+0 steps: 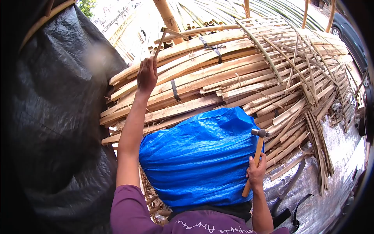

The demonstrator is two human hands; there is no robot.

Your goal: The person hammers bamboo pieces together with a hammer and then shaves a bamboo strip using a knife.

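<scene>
My left hand (147,74) is raised over the left part of the stacked wooden planks (187,84), its fingers wrapped round the lower end of a thin-handled tool (159,42) with a dark head at the top. Low on the right, my right hand (256,169) grips the wooden handle of a hammer (258,150), whose metal head points up. Between my arms a blue plastic sheet (198,156) covers my front, and the hammer lies over its right edge.
A black tarp (58,117) hangs along the left. Split bamboo strips (292,136) pile up on the right beside a silvery sheet (339,167). Bamboo poles (167,17) stand behind the planks. A dark car (348,37) is at the upper right.
</scene>
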